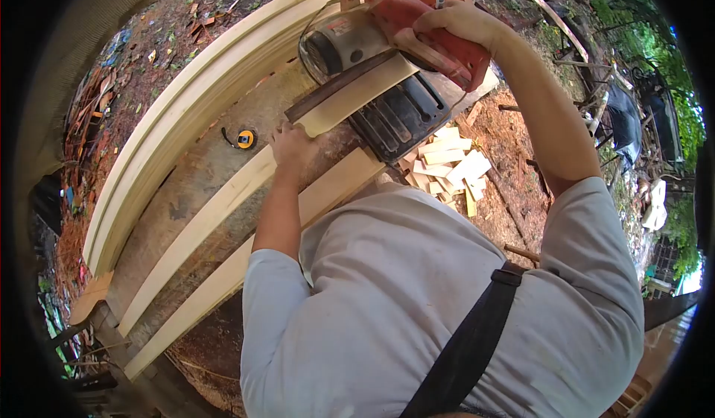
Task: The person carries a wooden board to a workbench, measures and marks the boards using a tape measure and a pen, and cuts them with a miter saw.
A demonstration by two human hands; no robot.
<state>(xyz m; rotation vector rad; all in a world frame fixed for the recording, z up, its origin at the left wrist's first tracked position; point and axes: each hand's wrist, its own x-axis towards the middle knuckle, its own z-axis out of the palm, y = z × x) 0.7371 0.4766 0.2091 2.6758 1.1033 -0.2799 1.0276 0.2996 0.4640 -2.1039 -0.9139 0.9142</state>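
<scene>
My right hand (pixel 465 24) is wrapped round the red handle (pixel 424 30) of a power saw, whose silver motor (pixel 348 39) sits to the left. The saw stands on a black slotted base (pixel 398 116). A pale board (pixel 350 99) lies across that base against a dark fence (pixel 335 86). My left hand (pixel 292 144) presses on wood at the left end of this board, its fingers closed on the edge. From beneath that hand a long pale strip (pixel 201 228) runs down to the left.
Another long board (pixel 253 258) lies nearer my body. Several long pale boards (pixel 164 135) are stacked along the far side of the worktable (pixel 175 202). A yellow tape measure (pixel 245 139) rests on it. Wood offcuts (pixel 450 165) are heaped right of the saw base.
</scene>
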